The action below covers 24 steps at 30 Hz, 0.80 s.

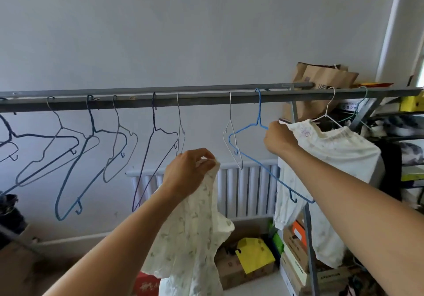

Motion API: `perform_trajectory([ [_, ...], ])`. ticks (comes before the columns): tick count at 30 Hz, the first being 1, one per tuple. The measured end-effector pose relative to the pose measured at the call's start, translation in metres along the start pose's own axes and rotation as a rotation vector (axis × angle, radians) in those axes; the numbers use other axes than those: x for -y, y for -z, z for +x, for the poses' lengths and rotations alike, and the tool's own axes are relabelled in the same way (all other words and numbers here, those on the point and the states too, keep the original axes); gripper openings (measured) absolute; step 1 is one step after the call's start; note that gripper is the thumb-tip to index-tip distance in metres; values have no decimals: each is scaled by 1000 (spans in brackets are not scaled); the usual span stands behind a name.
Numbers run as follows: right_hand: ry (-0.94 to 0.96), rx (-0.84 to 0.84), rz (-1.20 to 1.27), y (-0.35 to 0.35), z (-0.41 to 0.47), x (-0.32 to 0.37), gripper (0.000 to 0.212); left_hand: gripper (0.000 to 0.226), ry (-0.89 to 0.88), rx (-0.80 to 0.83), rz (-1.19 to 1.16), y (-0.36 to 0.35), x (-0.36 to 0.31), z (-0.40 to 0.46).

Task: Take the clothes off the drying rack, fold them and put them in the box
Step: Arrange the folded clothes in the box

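Our left hand [188, 172] pinches a pale shirt [190, 233] hanging below the rack [137, 102]; our right hand [278, 138] grips the waistband of the trousers [332, 158] on a white hanger [328, 110].

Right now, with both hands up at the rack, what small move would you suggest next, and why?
Probably slide the white trousers off their white wire hanger with the right hand. It already grips the waistband, the trousers still hang on the rack rail, and the left hand is busy holding the printed white garment.
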State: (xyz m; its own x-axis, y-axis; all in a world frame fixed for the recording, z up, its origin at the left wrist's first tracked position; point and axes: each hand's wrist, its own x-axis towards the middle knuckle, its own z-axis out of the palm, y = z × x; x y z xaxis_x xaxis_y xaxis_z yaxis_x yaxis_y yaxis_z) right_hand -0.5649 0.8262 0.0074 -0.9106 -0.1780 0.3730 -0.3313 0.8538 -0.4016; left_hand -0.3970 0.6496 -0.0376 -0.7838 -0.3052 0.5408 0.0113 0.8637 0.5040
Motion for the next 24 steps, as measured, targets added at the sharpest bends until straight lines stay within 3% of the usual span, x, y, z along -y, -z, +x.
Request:
perform_trajectory([
  [2,-8,3,-39,-5,-6,-4,24,5,10,6,-43,3,2,0],
  [4,81,-134,-152,-8,-18,-8,27,5,10,19,-93,9,6,-2],
  [5,203,-267,-141,-12,-26,-10,28,6,8,26,-131,12,9,-3],
  [7,505,-422,142,-20,-54,-6,32,6,-13,60,-201,20,16,-8],
  [9,702,-296,440,-29,-88,7,33,5,-46,103,-278,31,22,-15],
  [11,722,-42,556,-45,-117,21,24,4,-77,129,-316,43,27,-23],
  [14,639,369,350,-78,-143,32,24,4,-82,123,-338,63,38,-36],
  [16,635,557,139,-99,-152,30,10,7,-86,112,-354,79,46,-45],
  [20,498,662,153,-134,-173,40,30,10,-45,80,-357,119,79,-75],
  [24,314,512,257,-148,-186,65,24,7,71,161,-216,164,126,-115],
])
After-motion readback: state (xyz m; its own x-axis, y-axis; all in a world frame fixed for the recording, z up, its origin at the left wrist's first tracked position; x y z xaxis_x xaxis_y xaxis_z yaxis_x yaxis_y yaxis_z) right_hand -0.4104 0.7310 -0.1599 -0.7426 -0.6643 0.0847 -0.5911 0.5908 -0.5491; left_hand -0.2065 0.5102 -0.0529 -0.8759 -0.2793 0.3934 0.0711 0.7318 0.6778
